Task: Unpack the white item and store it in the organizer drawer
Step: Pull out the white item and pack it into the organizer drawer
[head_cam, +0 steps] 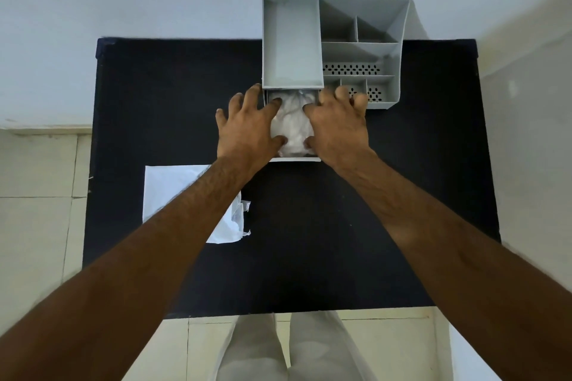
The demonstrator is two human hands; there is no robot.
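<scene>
A grey desk organizer stands at the far middle of the black table. Its drawer is pulled out toward me. A crumpled white item lies inside the drawer. My left hand presses on the item's left side, fingers spread, thumb against it. On the item's right side rests my right hand, its fingers reaching over the drawer's right wall and the organizer's front compartments. Both hands touch the item from either side; neither lifts it.
White empty packaging lies flat on the black table at the near left, partly under my left forearm. The organizer's large tray and smaller compartments hold nothing. A pale wall is behind the table; tiled floor lies on both sides.
</scene>
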